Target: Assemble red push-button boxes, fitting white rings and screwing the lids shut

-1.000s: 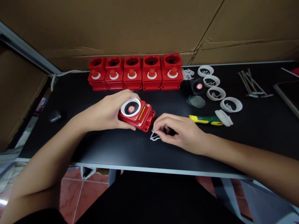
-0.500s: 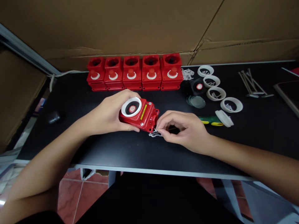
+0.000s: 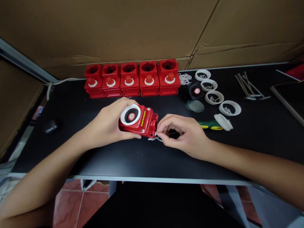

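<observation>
My left hand [image 3: 114, 122] is wrapped round a red housing [image 3: 148, 122] with a white ring [image 3: 139, 115] around a black centre and a yellow label. The housing is tilted above the black tabletop. At its right end, my right hand [image 3: 181, 134] pinches something small and whitish, too small to name, by the lower corner. A white cord [image 3: 152, 139] hangs beneath that corner, close to my right fingertips.
Several red housings [image 3: 149, 79] stand in a row at the back. To their right are white rings holding screws [image 3: 214, 97], clear discs [image 3: 196, 106], a green-yellow tool [image 3: 206, 124] and metal rods [image 3: 248, 85]. A black mouse [image 3: 50, 126] lies left.
The view has shifted slightly, so the table items appear further left and lower. My left hand still holds the housing, and my right fingertips remain pinched at its corner.
</observation>
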`<action>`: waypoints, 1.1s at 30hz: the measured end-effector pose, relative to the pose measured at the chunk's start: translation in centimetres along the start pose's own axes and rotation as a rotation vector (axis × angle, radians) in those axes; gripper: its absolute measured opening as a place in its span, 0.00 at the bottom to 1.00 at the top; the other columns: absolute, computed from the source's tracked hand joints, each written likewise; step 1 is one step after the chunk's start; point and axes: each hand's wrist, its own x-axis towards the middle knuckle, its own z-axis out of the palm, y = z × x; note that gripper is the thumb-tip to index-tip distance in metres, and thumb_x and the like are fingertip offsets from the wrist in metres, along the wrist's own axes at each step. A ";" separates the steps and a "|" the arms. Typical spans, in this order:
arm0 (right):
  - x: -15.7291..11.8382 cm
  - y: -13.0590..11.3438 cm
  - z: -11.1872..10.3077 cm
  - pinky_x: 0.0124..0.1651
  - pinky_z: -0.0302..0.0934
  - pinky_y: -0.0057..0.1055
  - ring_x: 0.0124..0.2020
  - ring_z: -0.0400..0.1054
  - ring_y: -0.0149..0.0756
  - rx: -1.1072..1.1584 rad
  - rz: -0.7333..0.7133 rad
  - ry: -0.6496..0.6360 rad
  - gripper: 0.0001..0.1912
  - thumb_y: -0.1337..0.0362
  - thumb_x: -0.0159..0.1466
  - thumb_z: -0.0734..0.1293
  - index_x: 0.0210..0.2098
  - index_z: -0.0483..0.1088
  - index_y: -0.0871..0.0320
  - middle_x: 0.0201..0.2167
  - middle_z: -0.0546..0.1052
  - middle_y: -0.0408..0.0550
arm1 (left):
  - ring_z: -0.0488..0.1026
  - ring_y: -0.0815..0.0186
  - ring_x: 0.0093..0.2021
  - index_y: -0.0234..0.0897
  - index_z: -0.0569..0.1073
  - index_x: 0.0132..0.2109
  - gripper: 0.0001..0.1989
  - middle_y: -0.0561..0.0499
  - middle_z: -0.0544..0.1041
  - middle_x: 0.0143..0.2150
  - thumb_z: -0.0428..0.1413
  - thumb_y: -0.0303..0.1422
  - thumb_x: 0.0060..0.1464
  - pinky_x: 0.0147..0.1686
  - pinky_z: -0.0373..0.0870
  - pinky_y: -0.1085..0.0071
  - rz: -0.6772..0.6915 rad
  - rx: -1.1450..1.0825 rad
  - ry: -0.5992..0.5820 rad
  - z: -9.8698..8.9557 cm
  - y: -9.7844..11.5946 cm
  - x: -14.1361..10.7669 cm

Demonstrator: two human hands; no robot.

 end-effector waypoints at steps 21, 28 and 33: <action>0.2 -0.4 -0.8 0.44 0.73 0.14 0.38 0.78 0.18 -0.004 -0.011 0.020 0.05 0.66 0.71 0.74 0.42 0.83 0.62 0.41 0.84 0.47 | 0.84 0.53 0.50 0.41 0.75 0.59 0.36 0.45 0.84 0.55 0.72 0.61 0.59 0.50 0.82 0.60 -0.053 -0.028 0.057 0.4 0.3 0.0; 0.8 -1.0 -1.0 0.42 0.74 0.16 0.37 0.80 0.23 0.314 0.338 0.027 0.18 0.57 0.65 0.81 0.33 0.73 0.63 0.37 0.84 0.49 | 0.84 0.53 0.51 0.40 0.74 0.60 0.36 0.45 0.83 0.57 0.75 0.56 0.57 0.54 0.81 0.60 -0.097 -0.003 0.073 0.6 0.5 -0.2; 0.9 -0.9 -1.0 0.40 0.72 0.15 0.35 0.78 0.22 0.372 0.388 0.043 0.24 0.57 0.62 0.82 0.31 0.65 0.62 0.36 0.83 0.49 | 0.84 0.53 0.54 0.41 0.74 0.62 0.36 0.45 0.83 0.59 0.78 0.52 0.56 0.56 0.80 0.60 -0.066 0.031 0.084 0.8 0.8 -0.5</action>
